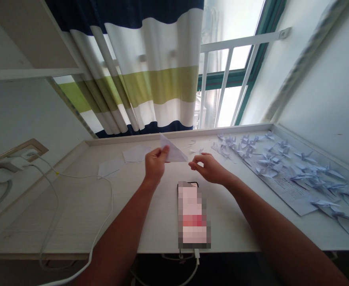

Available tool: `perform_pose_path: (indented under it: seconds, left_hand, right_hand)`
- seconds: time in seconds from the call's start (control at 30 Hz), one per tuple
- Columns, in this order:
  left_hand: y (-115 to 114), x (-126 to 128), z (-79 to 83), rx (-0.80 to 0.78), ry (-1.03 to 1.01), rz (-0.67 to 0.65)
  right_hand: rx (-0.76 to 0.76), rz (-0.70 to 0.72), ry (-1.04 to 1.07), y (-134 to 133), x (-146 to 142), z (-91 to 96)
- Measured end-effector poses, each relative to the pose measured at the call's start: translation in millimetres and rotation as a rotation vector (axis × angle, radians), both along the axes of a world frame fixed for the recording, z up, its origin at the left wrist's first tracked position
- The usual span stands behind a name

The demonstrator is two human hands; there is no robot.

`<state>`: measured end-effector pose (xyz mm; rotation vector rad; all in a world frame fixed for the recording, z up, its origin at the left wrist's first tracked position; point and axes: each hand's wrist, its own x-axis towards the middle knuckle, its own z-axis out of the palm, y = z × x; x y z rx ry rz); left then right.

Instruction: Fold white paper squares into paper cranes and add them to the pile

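A white sheet of paper folded into a triangle (174,151) is pinched between the thumb and fingers of my left hand (155,165), held up over the desk. My right hand (208,167) hovers just right of the triangle's pointed corner, a small gap between them. Its fingers are curled toward the thumb, and I see nothing in them. Below both hands a phone (192,214), its screen blurred out, lies on the desk with a cable plugged into its lower end.
Flat white paper pieces (135,153) lie to the left. Several folded paper cranes (266,159) crowd the right side, some on a printed sheet (293,196). Paper scraps (196,150) lie behind my hands. A white cable (111,198) crosses the desk (73,222) from the wall socket (40,147).
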<state>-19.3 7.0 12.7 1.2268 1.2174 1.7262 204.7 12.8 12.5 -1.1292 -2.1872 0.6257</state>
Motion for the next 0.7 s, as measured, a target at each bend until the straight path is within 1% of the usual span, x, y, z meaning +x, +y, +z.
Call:
perform_pose_path:
  seconds: [0.03,0.07,0.1,0.17,0.23,0.3,0.4,0.47,0.53,0.6,0.63,0.7]
  left_hand:
    - [3.9,-7.3,1.4,0.030,-0.045,0.084]
    - [7.4,-13.8,2.1,0.060,-0.063,0.137]
    - [10.3,-18.5,1.8,0.081,-0.063,0.151]
    - [13.1,-19.8,-1.8,0.087,-0.037,0.102]
    - [11.5,-11.0,-7.9,0.096,0.028,0.039]
    - [6.9,2.4,-13.5,0.146,0.141,-0.018]
    - [-1.6,16.9,-17.2,0.281,0.316,-0.022]
    - [-5.9,18.5,-16.3,0.369,0.413,-0.054]
    - [-8.0,15.6,-13.7,0.426,0.510,-0.082]
    - [-8.1,11.7,-10.9,0.415,0.547,-0.103]
    - [-7.6,10.4,-9.7,0.381,0.510,-0.110]
    - [-6.3,10.2,-8.2,0.247,0.333,-0.141]
  right_hand:
    - [0.019,-0.018,-0.040,2.4,3.1,-2.2]
    - [0.014,-0.041,-0.056,4.5,5.6,-4.1]
    - [-0.006,-0.066,-0.035,6.1,7.3,-5.3]
    - [-0.050,-0.125,0.121,6.0,7.4,-5.1]
    - [-0.106,-0.128,0.300,1.5,4.0,-1.5]
    - [-0.185,-0.079,0.427,-5.4,-0.6,3.8]
    - [-0.299,0.066,0.485,-12.7,-5.2,9.9]
    - [-0.348,0.138,0.543,-12.6,-5.9,11.1]
    - [-0.341,0.124,0.638,-9.0,-5.2,10.1]
    - [-0.285,0.032,0.715,-4.2,-4.4,7.6]
    - [-0.257,-0.017,0.747,-2.1,-4.3,6.1]
    - [-0.232,-0.072,0.806,0.6,-5.2,3.6]
